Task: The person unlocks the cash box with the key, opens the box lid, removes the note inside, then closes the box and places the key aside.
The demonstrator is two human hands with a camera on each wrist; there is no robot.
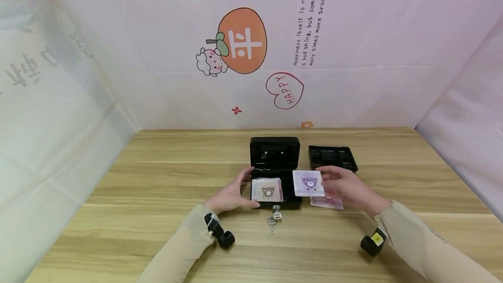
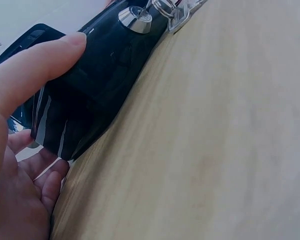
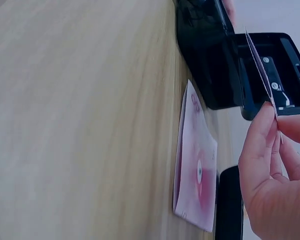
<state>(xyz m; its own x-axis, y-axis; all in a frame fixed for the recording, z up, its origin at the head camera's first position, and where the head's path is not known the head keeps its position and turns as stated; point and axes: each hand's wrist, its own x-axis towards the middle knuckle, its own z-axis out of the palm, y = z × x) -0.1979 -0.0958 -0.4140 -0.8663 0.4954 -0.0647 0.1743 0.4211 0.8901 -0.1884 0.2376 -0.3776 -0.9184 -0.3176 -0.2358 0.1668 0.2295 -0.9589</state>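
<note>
A small black cash box (image 1: 290, 205) stands with its lid (image 1: 275, 148) raised. My left hand (image 1: 229, 193) grips its left side, thumb over the front edge in the left wrist view and fingers around the side and back. Play banknotes (image 1: 267, 190), brownish on top, lie in the left part of the box. Between thumb and fingers, my right hand (image 1: 349, 189) pinches a purple play banknote (image 1: 308, 183) over the box's right edge; the right wrist view shows it edge-on. Below this hand, a pink play banknote (image 3: 197, 165), seemingly folded, lies on the table.
A black compartment tray (image 1: 333, 155) sits behind the right hand, right of the box. From the lock at the box's front, keys (image 1: 272, 223) hang onto the wooden table (image 1: 169, 174). A printed cloth (image 1: 177, 95) rises at the table's back edge.
</note>
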